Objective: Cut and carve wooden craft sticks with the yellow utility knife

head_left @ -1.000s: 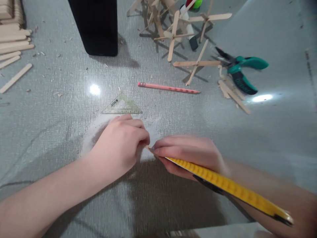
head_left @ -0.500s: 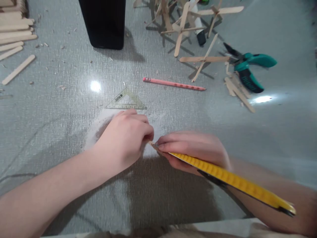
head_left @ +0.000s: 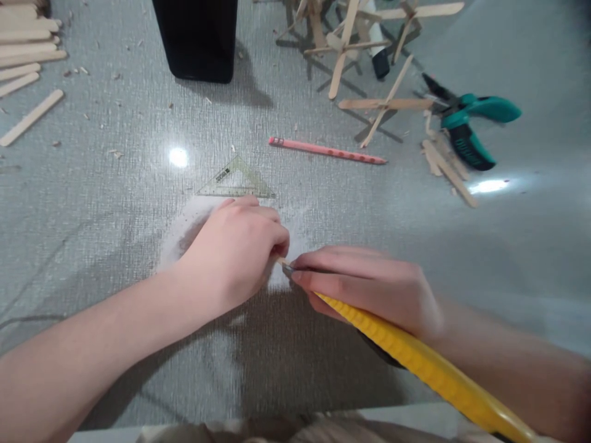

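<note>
My left hand (head_left: 240, 252) is closed, its fingers pinching a small wooden craft stick (head_left: 280, 261); only a short end of the stick shows. In my right hand (head_left: 369, 280) is a yellow utility knife (head_left: 410, 354), its handle slanting down to the lower right. The blade end meets the tip of the stick between my two hands. Most of the blade is hidden by my fingers. Just beyond my left hand lies a clear set square (head_left: 217, 178), close to the knuckles.
A pink pencil (head_left: 327, 152) lies past my hands. Green-handled pliers (head_left: 466, 117) rest at the right beside cut sticks (head_left: 450, 172). Crossed stick pieces (head_left: 388, 103) stand at the back. A black object (head_left: 196, 43) and loose craft sticks (head_left: 28, 46) are farther left.
My right hand has turned the knife, so its yellow handle now shows broader and points lower toward the bottom right. My left hand keeps its hold on the stick.
</note>
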The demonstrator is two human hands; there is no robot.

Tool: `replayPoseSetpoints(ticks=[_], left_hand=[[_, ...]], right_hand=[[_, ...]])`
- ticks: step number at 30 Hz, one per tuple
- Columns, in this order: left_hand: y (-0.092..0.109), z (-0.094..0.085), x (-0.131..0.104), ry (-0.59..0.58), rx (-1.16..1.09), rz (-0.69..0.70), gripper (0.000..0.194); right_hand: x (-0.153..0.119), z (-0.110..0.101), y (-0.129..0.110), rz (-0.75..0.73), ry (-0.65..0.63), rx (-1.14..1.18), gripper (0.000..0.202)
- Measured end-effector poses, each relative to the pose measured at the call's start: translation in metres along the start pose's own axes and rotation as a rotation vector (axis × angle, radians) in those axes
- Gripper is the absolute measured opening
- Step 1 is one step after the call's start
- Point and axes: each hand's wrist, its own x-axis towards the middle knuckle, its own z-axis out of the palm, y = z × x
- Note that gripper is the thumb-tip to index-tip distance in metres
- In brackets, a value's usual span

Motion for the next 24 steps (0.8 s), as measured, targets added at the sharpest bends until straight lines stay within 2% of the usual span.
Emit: replayPoseSetpoints(ticks=[4, 9, 12, 17, 24], left_hand=[[0.0, 0.0, -0.001, -0.031, -0.009, -0.026, 0.029], [-0.001, -0.002, 0.0, -0.057, -0.009, -0.032, 0.027], [-0.002, -0.001, 0.001, -0.067, 0.007, -0.017, 0.028], [-0.006, 0.002, 0.0, -0.007, -0.033, 0.027, 0.027], [-0.009, 0.006, -0.004, 0.066, -0.034, 0.083, 0.025]], right_hand=[[-0.006, 0.005, -0.003, 0.128, 0.004, -0.045, 0.036], [-0.012, 0.008, -0.001, 0.094, -0.069, -0.185, 0.031], [-0.01, 0.006, -0.001, 0.146, -0.117, -0.188, 0.036], [-0.007, 0.002, 0.002, 0.246, -0.136, -0.113, 0.036], [-0.007, -0.001, 0.005, 0.269, -0.153, -0.135, 0.034]])
